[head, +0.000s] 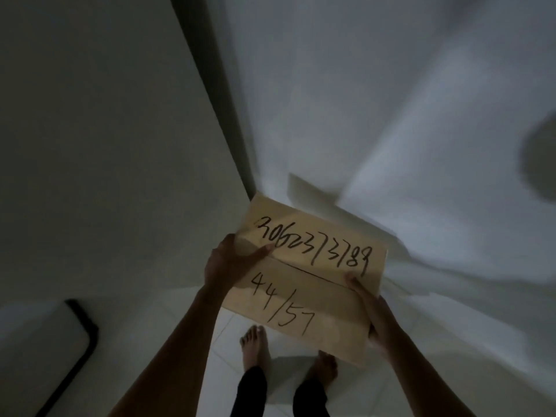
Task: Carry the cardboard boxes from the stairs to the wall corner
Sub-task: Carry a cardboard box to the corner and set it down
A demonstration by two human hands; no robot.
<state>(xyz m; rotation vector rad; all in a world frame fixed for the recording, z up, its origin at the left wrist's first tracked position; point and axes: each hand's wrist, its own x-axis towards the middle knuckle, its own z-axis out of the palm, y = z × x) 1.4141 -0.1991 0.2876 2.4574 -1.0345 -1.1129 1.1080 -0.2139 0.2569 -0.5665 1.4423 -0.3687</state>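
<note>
Dim light, picture soft from blur.

Box: brown cardboard, held off the floor in front of me, between both hands, tilted so its far left corner sits highest. Top face toward me. A seam runs across the middle of it. Black marker writing: a long row of digits above the seam, "44/57" below it.

Left hand: clamped on the box's left edge, thumb lying flat on top near the first digits, fingers out of sight underneath.

Right hand: clamped on the near right corner, thumb on top just below the last digits, fingers hidden under the box.

Below the box: my two bare feet on the floor, pale tile. Left foot shows whole; right foot is partly covered by the box. Dark trouser legs above the ankles.

Wall: plain, pale, fills the left side. A dark strip runs along its right edge and ends just behind the box's far corner.

Lower left: a pale object with a black rim; cannot tell what it is.

Right edge: a dark blurred patch, unidentifiable.
</note>
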